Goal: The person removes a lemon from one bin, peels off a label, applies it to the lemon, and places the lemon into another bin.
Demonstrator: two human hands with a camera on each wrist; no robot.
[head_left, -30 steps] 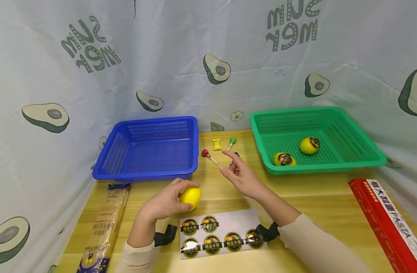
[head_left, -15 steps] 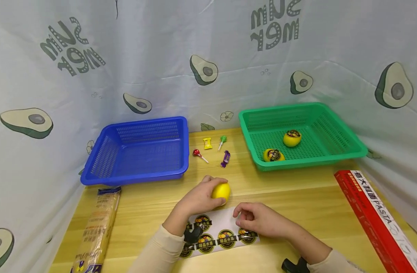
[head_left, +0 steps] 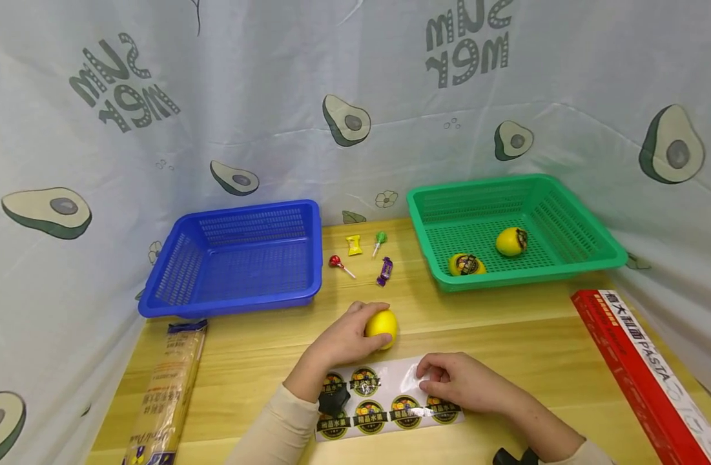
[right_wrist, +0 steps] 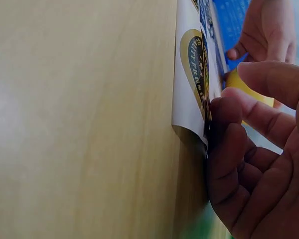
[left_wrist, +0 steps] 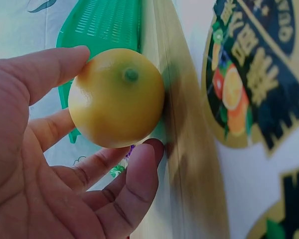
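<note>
In the head view my left hand grips a plain yellow lemon just beyond a white sheet of round fruit stickers. Close up in the left wrist view, thumb and fingers curve around the lemon, its green-tipped end facing the camera. My right hand rests at the right end of the sticker sheet. From the right wrist, its lower fingers are loosely curled against the sheet, whose near corner lifts slightly; thumb and forefinger stand apart with nothing between them.
A blue basket stands back left. The green basket at back right holds two lemons bearing stickers. Between them lie two lollipops and two wrapped candies. Pasta packs flank the table: a clear bag and a red box.
The left hand has brought the lemon rightward to the sheet. My right hand came back from near the candies onto the sheet, which has slid right. One basket lemon has rolled right.
</note>
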